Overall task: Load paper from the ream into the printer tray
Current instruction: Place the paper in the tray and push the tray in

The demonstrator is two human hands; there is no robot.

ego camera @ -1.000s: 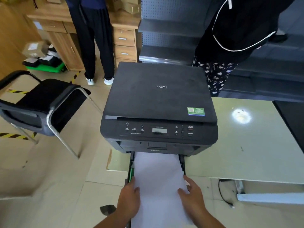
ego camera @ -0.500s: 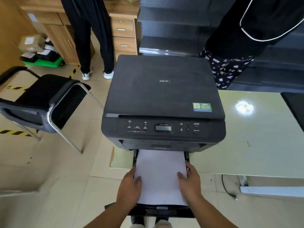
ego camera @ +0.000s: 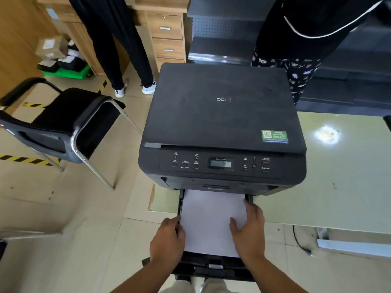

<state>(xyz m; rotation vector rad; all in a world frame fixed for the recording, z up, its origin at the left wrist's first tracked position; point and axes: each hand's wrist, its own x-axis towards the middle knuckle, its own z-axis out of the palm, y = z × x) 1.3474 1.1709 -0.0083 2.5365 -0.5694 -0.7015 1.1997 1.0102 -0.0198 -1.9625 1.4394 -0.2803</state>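
Observation:
A black printer (ego camera: 222, 123) stands on the corner of a pale green table (ego camera: 338, 187). Its black paper tray (ego camera: 213, 266) is pulled out toward me, and a stack of white paper (ego camera: 211, 218) lies flat in it. My left hand (ego camera: 167, 242) rests at the stack's left edge, fingers curled against the tray's side. My right hand (ego camera: 249, 231) lies palm down on the right part of the paper, fingers spread. No ream is in view.
A black armchair with metal legs (ego camera: 63, 125) stands to the left on the tiled floor. Two people stand behind the printer, one (ego camera: 118, 39) by a wooden desk with drawers (ego camera: 167, 37), the other (ego camera: 296, 39) at the right. Dark shelving (ego camera: 222, 28) fills the back.
The paper has slid further into the tray and now lies flat inside it. My left hand has shifted to the stack's left edge; my right hand stays flat on top.

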